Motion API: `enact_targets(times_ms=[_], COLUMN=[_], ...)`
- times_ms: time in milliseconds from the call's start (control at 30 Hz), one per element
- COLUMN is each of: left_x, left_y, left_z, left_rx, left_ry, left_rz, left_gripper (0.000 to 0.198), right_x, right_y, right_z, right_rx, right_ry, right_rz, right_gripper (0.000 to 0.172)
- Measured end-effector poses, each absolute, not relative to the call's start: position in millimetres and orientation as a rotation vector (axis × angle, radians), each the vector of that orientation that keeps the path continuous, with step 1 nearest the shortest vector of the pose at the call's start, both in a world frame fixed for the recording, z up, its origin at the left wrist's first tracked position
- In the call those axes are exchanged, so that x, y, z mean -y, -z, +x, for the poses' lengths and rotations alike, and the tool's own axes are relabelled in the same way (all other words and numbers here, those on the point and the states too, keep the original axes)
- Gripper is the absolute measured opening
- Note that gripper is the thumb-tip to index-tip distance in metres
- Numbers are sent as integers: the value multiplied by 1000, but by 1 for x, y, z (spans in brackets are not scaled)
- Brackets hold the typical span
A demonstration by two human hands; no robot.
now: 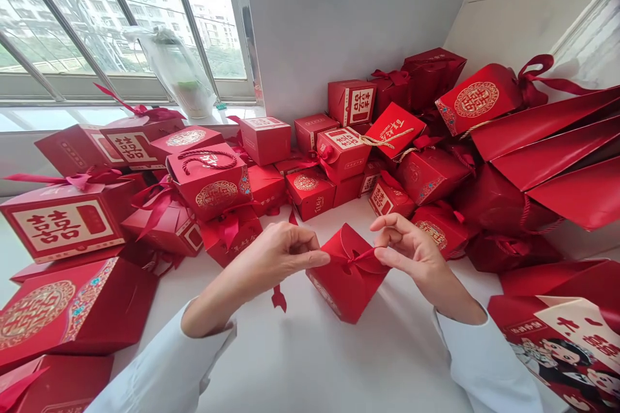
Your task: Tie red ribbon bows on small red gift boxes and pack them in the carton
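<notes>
A red gift box sits on a white tabletop as a person's left hand and right hand each pinch narrowly, thumb to fingertips, on a thin red ribbon rising from the box's folded top flaps, the hands held to either side so the ribbon stretches between them. Behind the box, a heap of red boxes with ribbons and gold emblems piles against the wall; right of it lie red paper bags. Farther back, a plastic bag rests against a window.
</notes>
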State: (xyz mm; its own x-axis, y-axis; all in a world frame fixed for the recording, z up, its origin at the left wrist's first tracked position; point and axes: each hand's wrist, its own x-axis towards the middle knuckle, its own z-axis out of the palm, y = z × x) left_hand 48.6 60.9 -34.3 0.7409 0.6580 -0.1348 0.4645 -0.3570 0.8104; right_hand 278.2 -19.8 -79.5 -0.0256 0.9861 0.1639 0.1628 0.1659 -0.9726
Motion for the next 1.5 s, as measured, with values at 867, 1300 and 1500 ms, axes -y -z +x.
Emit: enact_targets(times_ms=[867,1300,1500], left_x=[-74,-72,-71], left_y=[48,36,42], left_z=[45,44,49], left_rx=[-816,-634,-504], left_ry=[-95,-193,-281], left_rz=[1948,1739,1777], left_gripper=[29,23,9], right_x=[17,11,11], right_y=[84,97,98], right_z=[287,274,266], right_rx=[2003,2019,2002], right_ry=[96,13,-9], right_rz=[-1310,-1247,-1234], right_gripper=[24,24,26])
